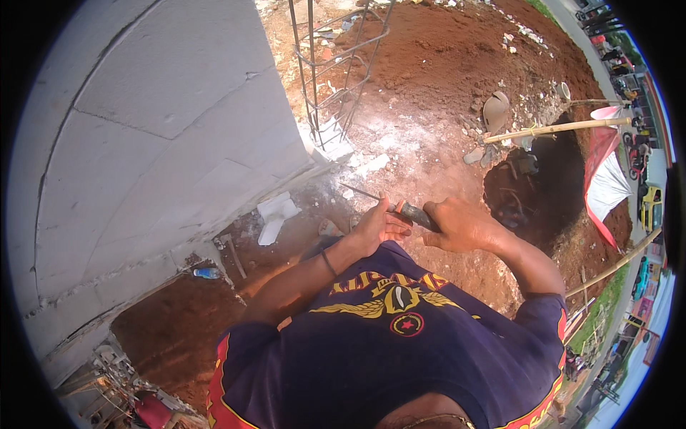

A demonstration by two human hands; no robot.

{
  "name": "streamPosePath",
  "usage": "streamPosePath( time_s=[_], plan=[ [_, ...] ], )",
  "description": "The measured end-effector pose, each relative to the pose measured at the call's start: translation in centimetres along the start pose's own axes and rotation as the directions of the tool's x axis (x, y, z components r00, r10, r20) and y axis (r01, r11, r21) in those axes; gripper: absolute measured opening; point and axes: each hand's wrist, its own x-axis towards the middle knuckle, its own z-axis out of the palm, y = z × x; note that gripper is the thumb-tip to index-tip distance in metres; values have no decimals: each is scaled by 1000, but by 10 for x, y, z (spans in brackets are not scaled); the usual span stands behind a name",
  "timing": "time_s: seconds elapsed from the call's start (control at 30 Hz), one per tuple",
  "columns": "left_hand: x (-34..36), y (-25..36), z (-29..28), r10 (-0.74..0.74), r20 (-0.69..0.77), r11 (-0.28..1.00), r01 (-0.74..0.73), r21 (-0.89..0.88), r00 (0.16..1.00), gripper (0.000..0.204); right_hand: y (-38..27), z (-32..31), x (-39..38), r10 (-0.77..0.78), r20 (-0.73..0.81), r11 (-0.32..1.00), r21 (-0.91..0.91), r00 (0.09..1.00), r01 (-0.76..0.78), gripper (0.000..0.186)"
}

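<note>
Near the wall, the right grip holds a tool.

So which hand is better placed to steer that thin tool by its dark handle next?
Probably your right hand: it's wrapped around the rear of the dark handle. Your left hand is farther forward, near the thin shaft; I can't tell whether it grips anything.

left arm: elbow bent, forearm angled inward | left hand: fingers loosely extended rightward | right arm: elbow bent | right hand: fingers curled in grip, near left hand
</note>
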Motion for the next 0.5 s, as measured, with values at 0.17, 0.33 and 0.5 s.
streamPosePath(
  time_s=[0.17,0.33,0.5],
  plan=[
    [30,-3,-81,41,-230,969,18,246,972,58,19,62,48,329,-15,248,966,944,-71,22],
    [2,0,-170,297,-212,780,-109,616,931,54,1,98,61,467,-203,94,979,861,180,20],
    [-17,25,-187,211,-359,799,51,599,909,59,-19,90,42,548,-356,284,930,757,232,37]
  ],
)
